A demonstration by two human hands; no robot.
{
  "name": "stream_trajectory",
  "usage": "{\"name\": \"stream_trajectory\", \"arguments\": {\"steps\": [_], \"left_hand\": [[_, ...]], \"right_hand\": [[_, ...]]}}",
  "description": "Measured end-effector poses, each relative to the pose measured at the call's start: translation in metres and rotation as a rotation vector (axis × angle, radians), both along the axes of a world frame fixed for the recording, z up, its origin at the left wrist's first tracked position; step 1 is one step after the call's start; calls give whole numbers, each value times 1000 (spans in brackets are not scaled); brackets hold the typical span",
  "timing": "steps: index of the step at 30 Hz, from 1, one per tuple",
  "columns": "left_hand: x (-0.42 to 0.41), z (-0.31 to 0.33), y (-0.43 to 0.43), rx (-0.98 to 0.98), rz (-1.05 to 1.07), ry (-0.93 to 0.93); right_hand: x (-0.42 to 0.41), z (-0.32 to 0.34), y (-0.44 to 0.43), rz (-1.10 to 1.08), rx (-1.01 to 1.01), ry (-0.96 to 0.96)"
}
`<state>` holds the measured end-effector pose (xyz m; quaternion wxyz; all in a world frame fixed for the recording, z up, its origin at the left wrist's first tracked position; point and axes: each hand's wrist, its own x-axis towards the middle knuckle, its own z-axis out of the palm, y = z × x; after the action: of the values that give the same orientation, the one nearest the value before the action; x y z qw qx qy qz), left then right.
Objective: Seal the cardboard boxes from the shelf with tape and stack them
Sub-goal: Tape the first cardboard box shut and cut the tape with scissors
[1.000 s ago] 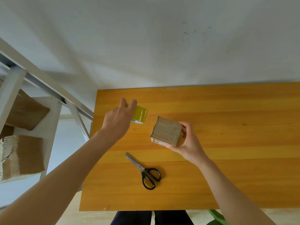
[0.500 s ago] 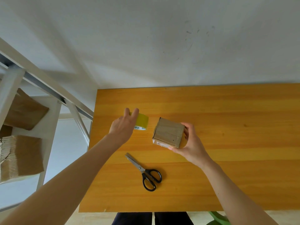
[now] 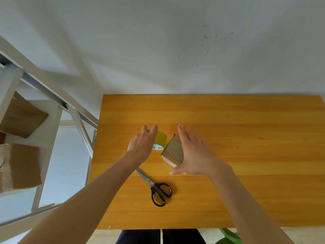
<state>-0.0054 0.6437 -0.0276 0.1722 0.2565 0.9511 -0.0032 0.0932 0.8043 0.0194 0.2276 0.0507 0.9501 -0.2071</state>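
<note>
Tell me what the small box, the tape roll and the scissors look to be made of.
Small box: matte brown cardboard, with a paler edge showing at its lower corner. Tape roll: glossy yellowish tape, probably plastic film, wound on a white core with green print. Scissors: bright silver blades, likely steel; the black loop handles look like plastic.

On my feed the counter [image 3: 246, 155] showed honey-orange wood with paler and darker grain streaks. The tape roll [image 3: 161, 138] was olive-yellow, its white rim printed in green letters. The box [image 3: 173, 150] was plain brown cardboard. The scissors [image 3: 151, 183] had black handles and silver blades; the wall [image 3: 158, 41] was white with grey scuffs.
</note>
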Motion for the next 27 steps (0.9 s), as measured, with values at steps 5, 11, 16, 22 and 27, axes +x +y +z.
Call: {"name": "stream_trajectory", "arguments": {"steps": [5,11,16,22,27], "left_hand": [[5,2,4,13,-11,0],[6,14,-7,80,16,19],[-9,41,-12,229,-25,205],[-16,50,3,483,152,27],[16,30,18,669,125,-176]], "right_hand": [[-16,3,-29,52,280,-11],[-21,-2,-31,-41,296,66],[-25,0,-11,-155,76,223],[-5,-22,0,-367,-261,275],[20,-40,5,-312,-135,255]]}}
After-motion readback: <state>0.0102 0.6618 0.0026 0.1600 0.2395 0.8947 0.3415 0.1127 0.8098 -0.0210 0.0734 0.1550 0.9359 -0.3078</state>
